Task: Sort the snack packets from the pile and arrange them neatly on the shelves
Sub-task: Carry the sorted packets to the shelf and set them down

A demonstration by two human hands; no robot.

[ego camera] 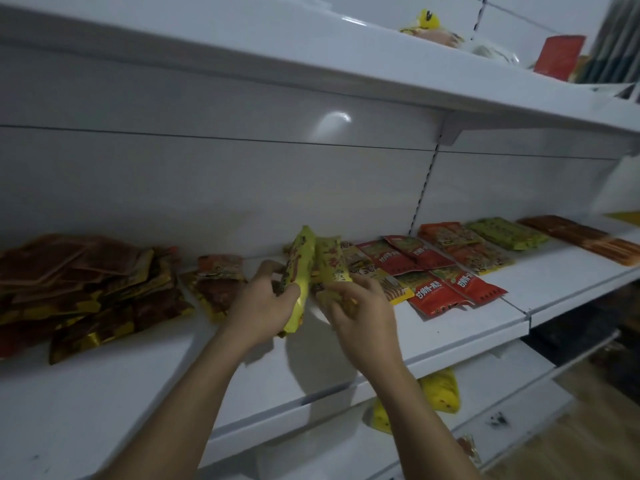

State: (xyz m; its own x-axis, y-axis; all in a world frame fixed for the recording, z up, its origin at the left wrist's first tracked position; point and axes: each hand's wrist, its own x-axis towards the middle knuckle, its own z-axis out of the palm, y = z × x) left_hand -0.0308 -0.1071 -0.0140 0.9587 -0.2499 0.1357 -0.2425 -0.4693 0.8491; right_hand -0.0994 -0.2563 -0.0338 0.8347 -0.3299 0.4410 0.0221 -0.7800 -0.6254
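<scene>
My left hand (263,304) grips an upright yellow snack packet (300,268) above the middle of the white shelf (450,327). Right beside it, my right hand (360,311) holds a second yellow packet (329,261), and the two packets touch. A loose pile of dark red and gold packets (79,289) lies at the shelf's left end. A small stack of brown packets (218,285) sits just left of my hands. Red packets (440,282) lie flat in rows to the right, then orange packets (460,245), green packets (505,233) and brown-orange packets (581,239).
The upper shelf (311,57) overhangs and carries a yellow packet (426,24) and a red one (559,53) at its right. Below the shelf edge yellow packets (440,389) lie on a lower shelf. Wooden floor (588,427) shows at bottom right.
</scene>
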